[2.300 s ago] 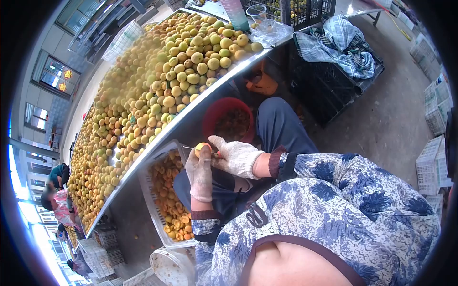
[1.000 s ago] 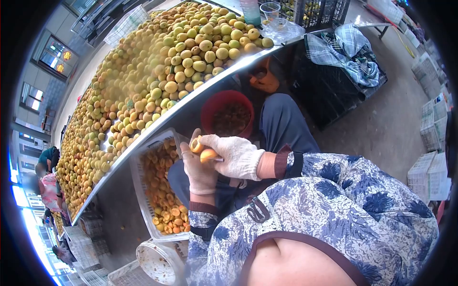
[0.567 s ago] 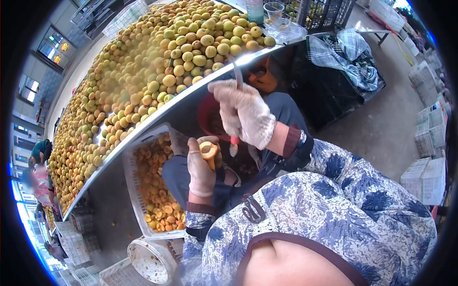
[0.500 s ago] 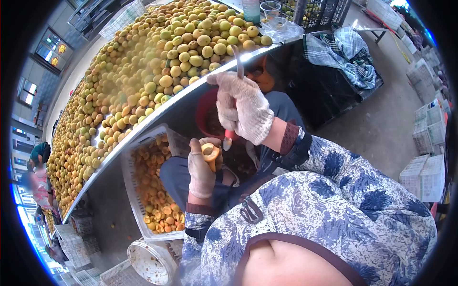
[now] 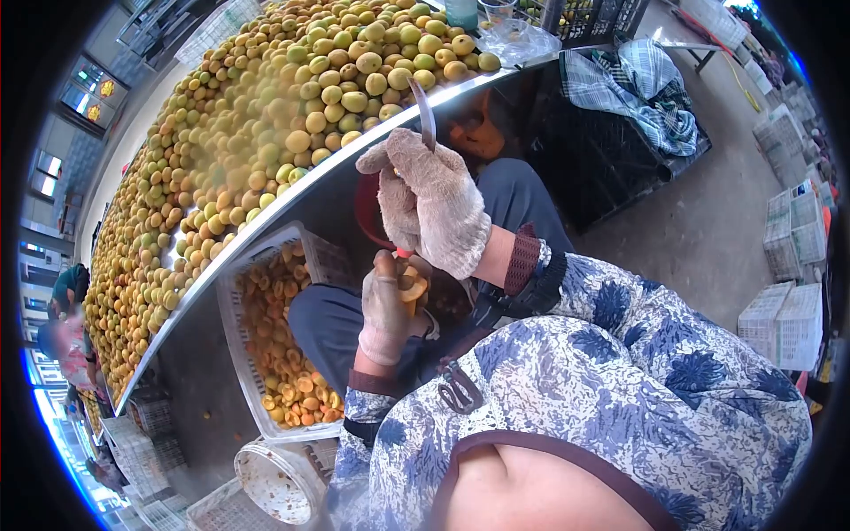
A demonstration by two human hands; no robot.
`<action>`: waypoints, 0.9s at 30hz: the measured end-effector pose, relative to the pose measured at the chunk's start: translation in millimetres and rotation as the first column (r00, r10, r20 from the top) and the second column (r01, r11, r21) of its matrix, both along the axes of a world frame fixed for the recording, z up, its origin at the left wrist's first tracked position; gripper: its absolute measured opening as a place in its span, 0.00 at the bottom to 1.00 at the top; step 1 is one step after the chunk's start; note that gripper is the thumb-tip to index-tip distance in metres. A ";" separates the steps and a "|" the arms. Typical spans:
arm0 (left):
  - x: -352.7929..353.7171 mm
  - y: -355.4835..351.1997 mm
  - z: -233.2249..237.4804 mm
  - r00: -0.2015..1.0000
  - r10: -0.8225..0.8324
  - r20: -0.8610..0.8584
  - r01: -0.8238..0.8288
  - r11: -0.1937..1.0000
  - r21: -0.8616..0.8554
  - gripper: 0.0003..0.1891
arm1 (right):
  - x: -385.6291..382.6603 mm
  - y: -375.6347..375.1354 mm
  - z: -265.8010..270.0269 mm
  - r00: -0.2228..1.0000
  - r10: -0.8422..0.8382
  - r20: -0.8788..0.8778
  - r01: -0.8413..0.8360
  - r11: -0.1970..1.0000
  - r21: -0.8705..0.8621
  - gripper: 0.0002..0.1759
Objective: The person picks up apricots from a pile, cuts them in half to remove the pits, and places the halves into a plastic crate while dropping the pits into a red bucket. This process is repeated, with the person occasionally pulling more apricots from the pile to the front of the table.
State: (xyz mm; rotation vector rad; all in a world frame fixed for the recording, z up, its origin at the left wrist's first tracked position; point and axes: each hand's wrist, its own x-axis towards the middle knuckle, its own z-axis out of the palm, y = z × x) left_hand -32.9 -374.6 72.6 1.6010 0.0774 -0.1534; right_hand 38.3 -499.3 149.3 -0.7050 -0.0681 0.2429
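My gloved left hand (image 5: 382, 314) is closed around a cut apricot (image 5: 413, 286), its orange flesh facing up. Just above it, my gloved right hand (image 5: 436, 205) grips a curved knife (image 5: 426, 113), whose blade sticks up past the fingers. Below the same fist, a red tool end (image 5: 405, 253) meets the apricot. Whether it belongs to the knife or to a second tool is hidden by the glove. Apricot halves (image 5: 301, 394) fill much of a white crate (image 5: 237, 341) beside my left knee. Behind my right hand a red tub (image 5: 367, 212) is partly covered.
A metal-edged table (image 5: 266, 215) piled with whole apricots (image 5: 292, 106) runs across in front. A white bucket (image 5: 282, 487) stands below the crate. Checked cloth (image 5: 651, 93) lies on a black container (image 5: 593, 168) at right. Stacked crates (image 5: 784, 323) line the far right.
My right hand has moved down and left, bringing the red-ended tool, whose spoon-like metal tip showed before, against the apricot. My left hand has shifted slightly right and turned the fruit.
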 end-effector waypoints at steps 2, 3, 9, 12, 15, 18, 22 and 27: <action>0.8 0.0 1.8 0.998 0.055 -0.027 -0.055 0.998 -0.004 0.39 | 0.0 -2.0 1.5 0.998 0.003 0.070 -0.002 1.000 -0.014 0.19; 1.6 1.6 0.6 0.998 0.055 -0.029 -0.055 0.998 -0.003 0.39 | -0.9 -2.9 2.7 0.998 0.003 0.068 -0.002 1.000 -0.013 0.19; 4.4 10.0 -6.3 0.998 0.015 -0.053 -0.018 0.999 -0.049 0.38 | -3.4 -4.9 1.6 0.995 0.002 0.103 0.001 1.000 -0.027 0.19; 1.4 4.3 2.3 0.998 0.035 -0.057 -0.037 0.999 -0.030 0.36 | -4.9 -5.0 1.4 0.997 -0.010 0.072 0.012 1.000 -0.021 0.19; 0.3 -1.7 9.8 0.995 0.070 -0.075 -0.071 0.997 -0.009 0.30 | -4.3 -3.5 2.2 0.997 0.012 0.083 -0.008 0.999 -0.049 0.18; 2.1 0.5 -0.3 0.999 0.049 0.004 -0.049 0.994 0.097 0.33 | -1.4 -3.8 -0.2 0.999 -0.014 0.049 0.015 1.000 -0.005 0.18; 3.2 5.2 -3.1 0.999 -0.024 0.023 0.021 0.994 0.111 0.32 | 8.1 -10.9 -12.7 0.995 0.045 -0.094 -0.038 0.997 0.069 0.20; 2.9 -1.5 7.5 0.999 0.017 0.039 -0.018 0.999 0.033 0.31 | 16.9 -15.4 -28.9 0.923 0.125 -0.364 -0.035 0.969 0.243 0.21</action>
